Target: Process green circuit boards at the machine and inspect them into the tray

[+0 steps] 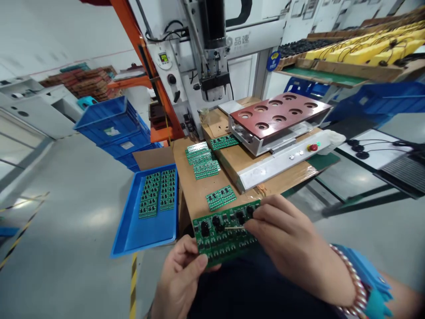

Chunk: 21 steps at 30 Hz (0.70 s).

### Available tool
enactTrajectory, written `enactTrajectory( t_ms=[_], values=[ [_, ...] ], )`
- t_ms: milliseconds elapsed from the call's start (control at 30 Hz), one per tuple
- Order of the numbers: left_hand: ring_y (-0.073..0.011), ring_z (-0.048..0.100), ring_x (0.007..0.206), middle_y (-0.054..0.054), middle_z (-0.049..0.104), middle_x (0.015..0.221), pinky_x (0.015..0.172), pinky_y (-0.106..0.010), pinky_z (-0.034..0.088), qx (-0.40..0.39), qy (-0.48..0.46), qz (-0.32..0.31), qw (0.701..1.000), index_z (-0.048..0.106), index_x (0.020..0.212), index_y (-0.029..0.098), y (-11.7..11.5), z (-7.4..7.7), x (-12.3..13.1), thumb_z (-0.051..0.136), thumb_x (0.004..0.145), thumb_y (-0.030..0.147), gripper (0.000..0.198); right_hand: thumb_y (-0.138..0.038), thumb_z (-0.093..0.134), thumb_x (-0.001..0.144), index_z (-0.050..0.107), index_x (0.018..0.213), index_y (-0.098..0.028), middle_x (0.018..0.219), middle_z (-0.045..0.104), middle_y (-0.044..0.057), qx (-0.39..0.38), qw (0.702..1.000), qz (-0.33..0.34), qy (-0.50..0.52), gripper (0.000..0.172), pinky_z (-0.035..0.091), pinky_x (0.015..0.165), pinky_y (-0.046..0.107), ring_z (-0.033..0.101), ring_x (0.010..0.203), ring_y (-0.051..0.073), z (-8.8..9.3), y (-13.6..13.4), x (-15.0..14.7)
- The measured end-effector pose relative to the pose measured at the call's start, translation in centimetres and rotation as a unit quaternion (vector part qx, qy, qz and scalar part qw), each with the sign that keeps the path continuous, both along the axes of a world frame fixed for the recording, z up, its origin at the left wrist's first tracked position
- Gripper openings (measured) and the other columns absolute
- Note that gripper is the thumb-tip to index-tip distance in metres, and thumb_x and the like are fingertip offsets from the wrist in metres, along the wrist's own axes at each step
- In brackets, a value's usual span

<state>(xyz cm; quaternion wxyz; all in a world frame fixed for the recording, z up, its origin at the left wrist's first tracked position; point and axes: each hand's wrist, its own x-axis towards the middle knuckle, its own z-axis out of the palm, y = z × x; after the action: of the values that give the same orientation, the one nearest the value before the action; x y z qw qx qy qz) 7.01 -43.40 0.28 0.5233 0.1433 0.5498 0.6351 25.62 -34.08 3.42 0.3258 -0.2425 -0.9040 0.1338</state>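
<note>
A green circuit board (217, 243) is gripped by the left hand (182, 274) and extended toward the right hand (292, 241), by which a thin stick (234, 227) (pointed toward the board's black components (205, 228)) is pinched.

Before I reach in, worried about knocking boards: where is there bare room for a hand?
Blue tray: the near end, below its boards. Table: a narrow strip left of the lone board. Crowded: around the piled boards and the held board.
</note>
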Motion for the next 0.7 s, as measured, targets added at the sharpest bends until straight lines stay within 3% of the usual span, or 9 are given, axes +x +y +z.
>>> enactTrajectory(
  t_ms=[700],
  values=[
    [-0.0123, 0.054, 0.056, 0.004, 0.056, 0.062, 0.05, -0.027, 0.056, -0.004, 0.005, -0.008, 1.0, 0.061, 0.059, 0.018, 0.15, -0.16, -0.22, 0.083, 0.051, 0.018, 0.023, -0.004, 0.046, 0.083, 0.061, 0.09, -0.014, 0.076, 0.053, 0.005, 0.004, 1.0, -0.002, 0.003, 0.02, 0.04, 0.067, 0.031, 0.042, 0.075, 0.016, -0.03, 0.24, 0.0]
  ],
)
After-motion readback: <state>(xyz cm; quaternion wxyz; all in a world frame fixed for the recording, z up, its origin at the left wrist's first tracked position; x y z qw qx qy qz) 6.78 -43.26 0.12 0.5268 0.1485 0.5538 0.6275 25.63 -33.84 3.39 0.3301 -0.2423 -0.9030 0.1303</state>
